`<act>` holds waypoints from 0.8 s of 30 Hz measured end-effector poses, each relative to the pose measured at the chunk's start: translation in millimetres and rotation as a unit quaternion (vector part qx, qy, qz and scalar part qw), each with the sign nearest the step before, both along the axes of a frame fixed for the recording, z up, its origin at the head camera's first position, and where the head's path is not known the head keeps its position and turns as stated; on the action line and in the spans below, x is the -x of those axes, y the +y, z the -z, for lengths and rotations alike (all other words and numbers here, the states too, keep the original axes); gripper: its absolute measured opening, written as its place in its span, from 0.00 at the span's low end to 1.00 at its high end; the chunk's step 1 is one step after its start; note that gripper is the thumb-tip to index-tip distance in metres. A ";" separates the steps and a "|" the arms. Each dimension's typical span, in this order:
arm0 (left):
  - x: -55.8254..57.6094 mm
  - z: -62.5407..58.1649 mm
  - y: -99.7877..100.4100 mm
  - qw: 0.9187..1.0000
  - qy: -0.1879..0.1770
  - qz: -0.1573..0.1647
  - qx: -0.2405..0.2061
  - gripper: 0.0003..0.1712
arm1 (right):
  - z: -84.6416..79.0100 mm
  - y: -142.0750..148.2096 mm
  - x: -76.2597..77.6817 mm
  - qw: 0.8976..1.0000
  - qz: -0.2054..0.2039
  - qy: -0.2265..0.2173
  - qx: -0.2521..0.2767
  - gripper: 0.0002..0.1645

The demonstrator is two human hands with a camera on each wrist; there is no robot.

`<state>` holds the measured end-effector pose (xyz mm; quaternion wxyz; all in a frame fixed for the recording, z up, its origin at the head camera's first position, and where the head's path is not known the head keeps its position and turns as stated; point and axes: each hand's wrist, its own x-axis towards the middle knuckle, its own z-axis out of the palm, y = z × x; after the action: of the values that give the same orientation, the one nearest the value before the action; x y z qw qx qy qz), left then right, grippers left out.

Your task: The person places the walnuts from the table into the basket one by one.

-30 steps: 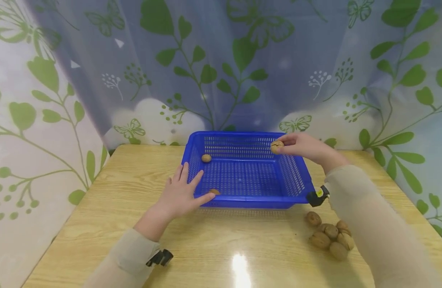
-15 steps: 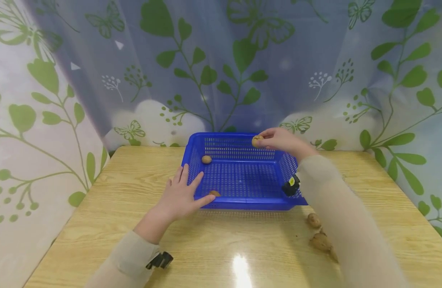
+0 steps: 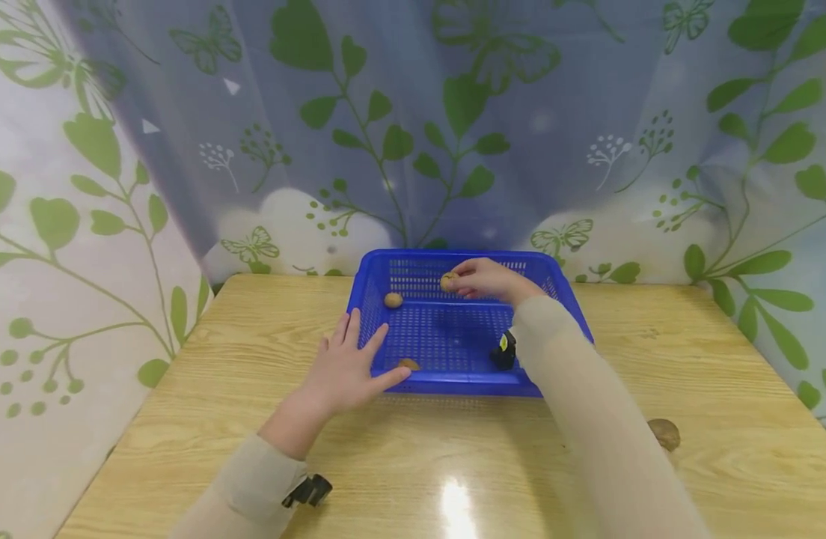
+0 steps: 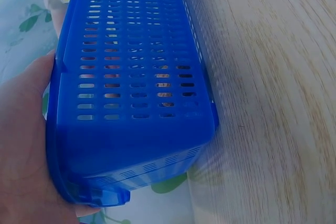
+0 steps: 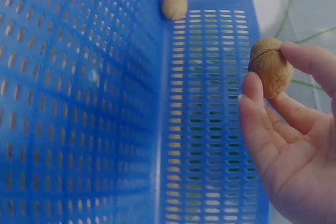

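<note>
My right hand (image 3: 488,279) pinches a cracked walnut (image 5: 271,67) between thumb and fingers, over the inside of a blue plastic basket (image 3: 453,384). In the right wrist view the crack across its shell shows plainly. One walnut (image 3: 393,300) lies in the basket's back left corner. Another walnut (image 3: 409,364) sits at the front left, partly hidden by the front rim. My left hand (image 3: 346,374) rests with fingers spread on the basket's front left corner. The left wrist view shows that hand (image 4: 23,145) against the rim, beside the slotted wall.
The basket stands on a wooden table (image 3: 251,337) near a patterned curtain (image 3: 413,135) at the back. To the right of my right sleeve (image 3: 588,389), part of a walnut (image 3: 665,433) shows on the table. The sleeve hides the area beside it.
My right hand has carried the walnut leftward, from the basket's right side to over its middle. The right sleeve now covers most of the walnuts on the table. My left hand stays put.
</note>
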<state>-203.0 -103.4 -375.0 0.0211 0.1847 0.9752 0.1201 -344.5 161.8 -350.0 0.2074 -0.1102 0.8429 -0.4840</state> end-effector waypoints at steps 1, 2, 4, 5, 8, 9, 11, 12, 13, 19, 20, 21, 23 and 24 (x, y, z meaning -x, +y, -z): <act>-0.2 0.0 0.2 1.000 0.002 0.000 0.001 0.52 | 2.4 -1.5 0.5 1.000 0.000 -0.005 0.005 0.30; -0.5 -0.1 0.5 1.000 0.004 0.001 0.001 0.52 | 4.4 -2.5 0.7 1.000 -0.001 -0.009 0.007 0.30; -0.9 -0.8 1.1 1.000 0.005 0.001 -0.001 0.51 | 7.3 -3.7 0.7 1.000 -0.001 -0.013 0.006 0.30; -1.1 -1.0 1.3 1.000 0.005 0.001 -0.002 0.51 | 8.3 -3.8 0.6 1.000 0.000 -0.012 0.005 0.30; -1.5 -1.2 1.5 1.000 0.008 0.001 -0.007 0.51 | 10.5 -4.2 0.9 1.000 0.006 -0.010 0.007 0.32; -1.6 -1.2 1.3 1.000 0.008 0.000 -0.007 0.51 | 11.0 -4.4 1.1 1.000 0.008 -0.009 0.010 0.32; -1.4 -1.0 0.7 1.000 0.009 -0.001 -0.007 0.51 | 12.0 -5.2 1.4 1.000 0.011 -0.007 0.018 0.33; -1.2 -0.9 0.4 1.000 0.009 -0.001 -0.007 0.51 | 12.1 -5.7 1.3 1.000 0.013 -0.005 0.020 0.33; -1.3 -0.8 0.2 1.000 0.009 -0.001 -0.008 0.51 | 12.1 -6.0 1.1 1.000 0.013 -0.004 0.021 0.33; -1.6 -1.2 -0.3 1.000 0.009 -0.002 -0.008 0.51 | 13.4 -8.3 0.7 1.000 0.005 0.001 0.030 0.31; -1.7 -1.4 -0.2 1.000 0.008 -0.002 -0.008 0.51 | 13.4 -8.7 0.8 0.999 0.002 0.002 0.035 0.31; -1.7 -1.6 -0.2 1.000 0.007 -0.003 -0.009 0.51 | 13.1 -8.8 0.8 0.999 0.002 0.001 0.045 0.30; -1.5 -1.5 0.0 1.000 0.006 -0.004 -0.008 0.51 | 10.8 -8.4 0.2 0.998 -0.002 -0.002 0.065 0.29; -1.4 -1.4 0.1 1.000 0.006 -0.004 -0.007 0.51 | 9.4 -7.7 0.2 0.997 -0.004 -0.004 0.072 0.29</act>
<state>-201.6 -103.3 -373.6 0.0138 0.1814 0.9752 0.1258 -344.6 154.1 -359.4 0.2044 -0.1267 0.8048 -0.5427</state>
